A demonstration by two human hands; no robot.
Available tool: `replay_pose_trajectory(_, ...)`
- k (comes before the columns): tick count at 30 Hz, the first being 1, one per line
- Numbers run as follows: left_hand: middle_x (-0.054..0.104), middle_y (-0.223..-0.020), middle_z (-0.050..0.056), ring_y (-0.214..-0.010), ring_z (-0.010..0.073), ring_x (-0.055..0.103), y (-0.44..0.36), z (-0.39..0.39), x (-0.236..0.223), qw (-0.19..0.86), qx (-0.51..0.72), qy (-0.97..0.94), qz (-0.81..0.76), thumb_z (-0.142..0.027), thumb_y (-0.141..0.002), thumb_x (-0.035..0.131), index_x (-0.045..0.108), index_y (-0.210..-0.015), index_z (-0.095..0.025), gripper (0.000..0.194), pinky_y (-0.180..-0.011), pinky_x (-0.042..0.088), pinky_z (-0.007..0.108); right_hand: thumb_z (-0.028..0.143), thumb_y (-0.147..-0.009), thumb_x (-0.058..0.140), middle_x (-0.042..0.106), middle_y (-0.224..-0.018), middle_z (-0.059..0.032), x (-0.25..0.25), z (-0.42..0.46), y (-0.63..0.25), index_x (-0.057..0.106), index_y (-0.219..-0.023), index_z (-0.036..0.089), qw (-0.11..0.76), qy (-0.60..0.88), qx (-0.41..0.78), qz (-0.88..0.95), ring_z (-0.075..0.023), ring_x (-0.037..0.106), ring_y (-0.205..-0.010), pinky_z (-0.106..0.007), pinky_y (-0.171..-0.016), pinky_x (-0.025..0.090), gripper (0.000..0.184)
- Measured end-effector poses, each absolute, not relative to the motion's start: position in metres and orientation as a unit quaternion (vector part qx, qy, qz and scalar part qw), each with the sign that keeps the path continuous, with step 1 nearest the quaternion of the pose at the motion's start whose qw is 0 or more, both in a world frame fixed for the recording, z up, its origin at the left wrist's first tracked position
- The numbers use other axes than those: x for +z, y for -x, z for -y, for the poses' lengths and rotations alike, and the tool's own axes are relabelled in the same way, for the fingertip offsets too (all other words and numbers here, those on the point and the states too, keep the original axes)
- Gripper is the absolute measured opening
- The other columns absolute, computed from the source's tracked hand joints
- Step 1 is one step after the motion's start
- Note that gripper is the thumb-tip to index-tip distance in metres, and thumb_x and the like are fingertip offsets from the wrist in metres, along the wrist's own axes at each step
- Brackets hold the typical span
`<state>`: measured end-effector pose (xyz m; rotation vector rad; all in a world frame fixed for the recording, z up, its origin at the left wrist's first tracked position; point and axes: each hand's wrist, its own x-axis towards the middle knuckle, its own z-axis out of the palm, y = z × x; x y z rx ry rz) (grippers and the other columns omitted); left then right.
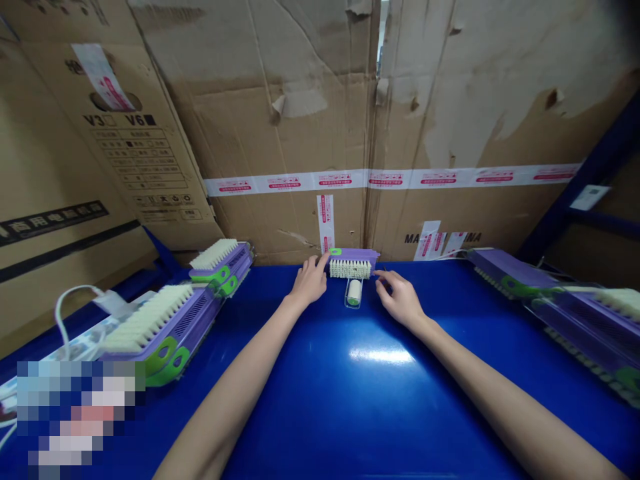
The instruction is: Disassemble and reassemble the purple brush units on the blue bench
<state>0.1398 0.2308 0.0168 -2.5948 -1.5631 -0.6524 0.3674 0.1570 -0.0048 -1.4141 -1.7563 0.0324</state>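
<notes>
At the back of the blue table (pixel 300 413) lies a purple scrubbing brush (pixel 353 255) with cream bristles facing me and a green end at its left. My left hand (pixel 310 280) is beside that green end, its outstretched index fingertip touching it or very close. On the other side, my right hand (pixel 399 293) points its index finger at the brush's right end; whether it touches I cannot tell. Neither hand is wrapped round the brush. Just in front of the bristles is a small clear case (pixel 353 307) containing a white roll (pixel 355 289) with a green end.
Stacked purple-and-green brushes stand at the left (pixel 150 320), with more brushes (pixel 585 320) at the right. A white plug and cable (pixel 115 303) sit on a power strip at far left. Taped cardboard (pixel 290 220) walls the back, and a blue post (pixel 575 180) rises at right.
</notes>
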Motion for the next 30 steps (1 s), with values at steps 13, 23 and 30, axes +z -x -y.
replay_pose_trajectory(13, 0.046, -0.123, 0.013, -0.113, 0.0292, 0.048, -0.139, -0.238, 0.012, 0.013, -0.235, 0.838, 0.492, -0.013, -0.084, 0.043, 0.028, -0.143, -0.028, 0.062, -0.089, 0.044, 0.044, 0.026, -0.088, 0.040, 0.063, -0.096, -0.0075, -0.003, -0.155, -0.366, 0.060, -0.112, 0.018, 0.393, 0.572, -0.023, 0.720, -0.0180, 0.061, -0.078, -0.031, -0.073, 0.049, 0.032)
replay_pose_trajectory(23, 0.050, -0.119, 0.011, -0.116, 0.0259, 0.049, -0.144, -0.239, 0.007, -0.003, -0.282, 0.833, 0.477, -0.013, -0.085, 0.047, 0.035, -0.137, -0.027, 0.055, -0.092, 0.044, 0.040, 0.027, -0.088, 0.041, 0.063, -0.097, -0.0075, -0.005, -0.155, -0.366, 0.060, -0.113, 0.019, 0.383, 0.574, -0.036, 0.723, -0.0196, 0.061, -0.085, -0.031, -0.075, 0.050, 0.032)
replay_pose_trajectory(30, 0.054, -0.120, 0.011, -0.117, 0.0253, 0.050, -0.144, -0.236, 0.002, 0.014, -0.286, 0.836, 0.468, -0.017, -0.088, 0.049, 0.036, -0.134, -0.022, 0.048, -0.094, 0.043, 0.039, 0.026, -0.088, 0.041, 0.063, -0.099, -0.0072, -0.006, -0.155, -0.365, 0.060, -0.113, 0.019, 0.378, 0.574, -0.033, 0.725, -0.0191, 0.062, -0.085, -0.031, -0.075, 0.050, 0.032)
